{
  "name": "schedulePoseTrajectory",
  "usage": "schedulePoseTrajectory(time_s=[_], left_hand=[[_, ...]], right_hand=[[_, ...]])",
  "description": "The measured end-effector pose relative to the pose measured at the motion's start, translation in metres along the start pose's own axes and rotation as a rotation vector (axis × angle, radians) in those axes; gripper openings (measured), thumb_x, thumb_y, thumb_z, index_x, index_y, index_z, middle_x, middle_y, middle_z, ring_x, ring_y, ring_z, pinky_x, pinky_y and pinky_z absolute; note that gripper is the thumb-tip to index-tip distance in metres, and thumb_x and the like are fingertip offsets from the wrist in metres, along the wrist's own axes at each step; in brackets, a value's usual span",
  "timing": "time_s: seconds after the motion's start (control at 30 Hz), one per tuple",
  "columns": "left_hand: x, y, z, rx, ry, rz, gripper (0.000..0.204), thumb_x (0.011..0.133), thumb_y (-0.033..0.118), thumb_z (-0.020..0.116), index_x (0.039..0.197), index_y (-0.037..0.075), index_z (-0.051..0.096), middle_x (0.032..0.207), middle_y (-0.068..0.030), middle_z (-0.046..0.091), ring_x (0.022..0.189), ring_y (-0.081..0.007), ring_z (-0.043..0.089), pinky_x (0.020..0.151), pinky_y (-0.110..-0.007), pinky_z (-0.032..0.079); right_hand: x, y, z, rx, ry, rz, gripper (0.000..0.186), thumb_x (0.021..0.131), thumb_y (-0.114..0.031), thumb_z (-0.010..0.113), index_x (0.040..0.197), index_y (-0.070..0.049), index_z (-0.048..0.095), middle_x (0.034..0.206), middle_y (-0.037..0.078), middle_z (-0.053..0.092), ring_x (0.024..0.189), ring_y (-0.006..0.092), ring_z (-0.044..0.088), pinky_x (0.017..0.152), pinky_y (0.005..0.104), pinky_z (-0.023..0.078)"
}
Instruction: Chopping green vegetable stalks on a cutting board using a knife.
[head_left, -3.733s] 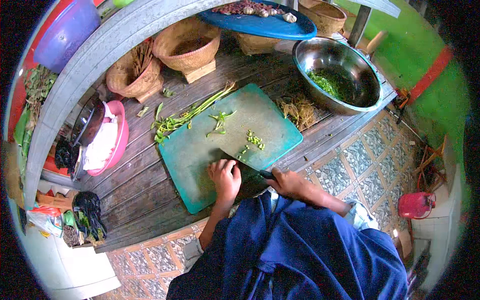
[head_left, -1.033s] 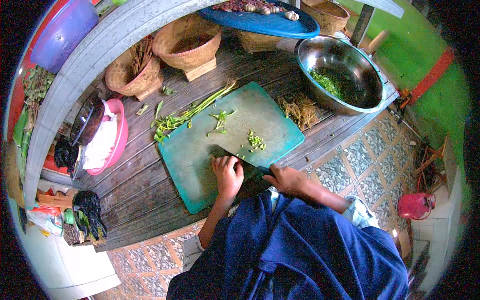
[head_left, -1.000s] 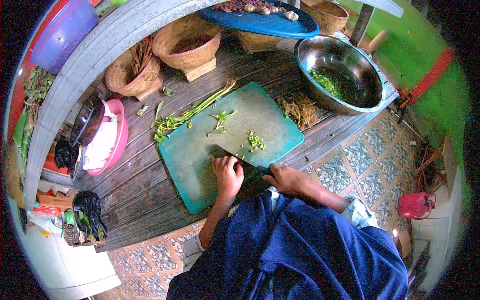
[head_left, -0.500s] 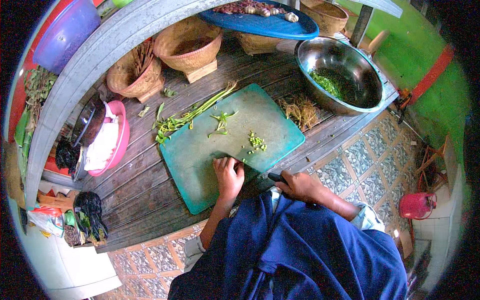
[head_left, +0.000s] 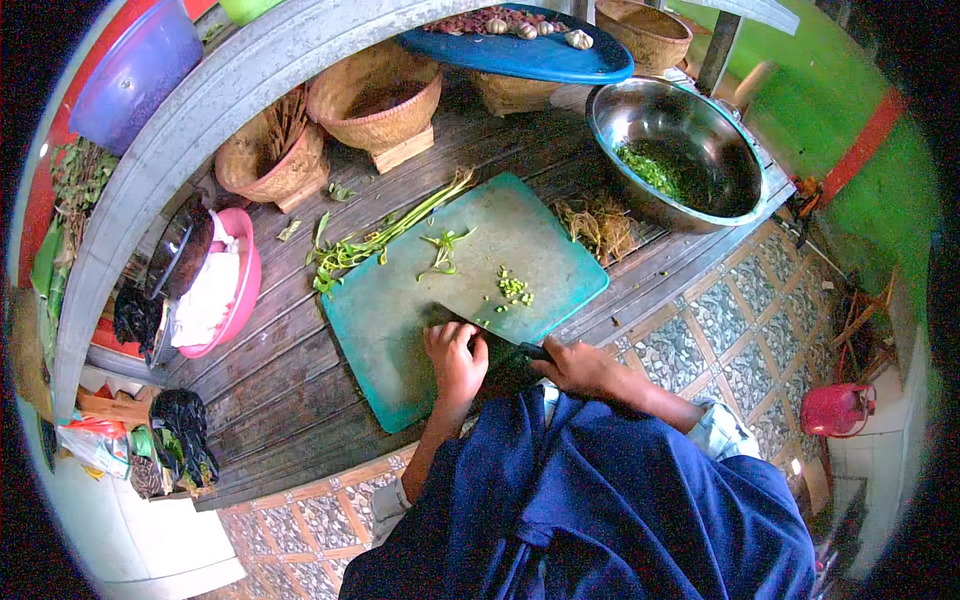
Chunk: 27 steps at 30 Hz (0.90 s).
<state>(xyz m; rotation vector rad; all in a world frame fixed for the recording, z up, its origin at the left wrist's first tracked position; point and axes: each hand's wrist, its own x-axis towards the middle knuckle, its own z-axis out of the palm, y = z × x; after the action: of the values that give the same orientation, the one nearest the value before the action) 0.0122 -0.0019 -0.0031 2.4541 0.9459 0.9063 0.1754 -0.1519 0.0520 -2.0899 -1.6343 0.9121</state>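
Note:
My right hand [head_left: 582,368] is closed round the dark handle of a knife [head_left: 533,351]. Its dark blade reaches left over the near part of a green-edged cutting board [head_left: 390,395], close to the fingertips of my left hand [head_left: 457,362]. Those fingers are curled down on the board; whatever they hold is hidden. Just beyond the blade lies a small heap of chopped green pieces [head_left: 514,288]. A leafy green sprig [head_left: 442,250] rests mid-board. Long green stalks [head_left: 400,231] lie along the board's far left edge, partly on the wooden table.
Right of the board are root trimmings [head_left: 600,230] and a steel bowl [head_left: 735,150] with chopped greens. Woven baskets [head_left: 375,110] stand behind, under a blue tray [head_left: 520,55] of garlic and shallots. A pink basin [head_left: 245,290] sits left; a grey beam [head_left: 150,150] arches overhead.
The knife and my right hand have shifted slightly left and forward, so more of the blade shows beside my left fingers. My left hand stays nearly in place.

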Motion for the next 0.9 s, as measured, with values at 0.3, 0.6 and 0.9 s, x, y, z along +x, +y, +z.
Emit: schedulePoseTrajectory(time_s=[0.3,0.6,0.9], left_hand=[[0.002,0.002,0.002,-0.038,-0.008,-0.012,0.007,0.078,0.016,0.065,0.084,0.014,0.066,0.087,-0.0044,0.062,0.093,-0.0286,0.054,0.099,-0.052,0.032],[0.006,0.0,0.01,-0.036,0.033,0.031,0.007,0.074,0.012,0.065,0.08,0.011,0.061,0.082,-0.0063,0.06,0.09,-0.0307,0.053,0.097,-0.053,0.032],[0.006,0.003,0.009,0.025,0.055,0.043,0.009,0.073,0.011,0.065,0.08,0.01,0.059,0.081,-0.0084,0.058,0.088,-0.0318,0.053,0.097,-0.051,0.033]], right_hand=[[-0.021,0.009,-0.016,0.04,0.062,0.027,0.044,0.092,-0.044,0.049,0.104,-0.001,0.046,0.072,0.031,0.06,0.07,0.0498,0.06,0.061,0.0579,0.047],[-0.018,0.008,-0.008,0.048,0.008,0.057,0.047,0.093,-0.045,0.047,0.106,0.0,0.045,0.076,0.032,0.061,0.075,0.0505,0.06,0.064,0.057,0.048],[0.002,0.005,0.001,0.02,0.119,-0.021,0.039,0.092,-0.039,0.051,0.096,0.0,0.05,0.068,0.029,0.059,0.069,0.048,0.06,0.062,0.0559,0.047]])
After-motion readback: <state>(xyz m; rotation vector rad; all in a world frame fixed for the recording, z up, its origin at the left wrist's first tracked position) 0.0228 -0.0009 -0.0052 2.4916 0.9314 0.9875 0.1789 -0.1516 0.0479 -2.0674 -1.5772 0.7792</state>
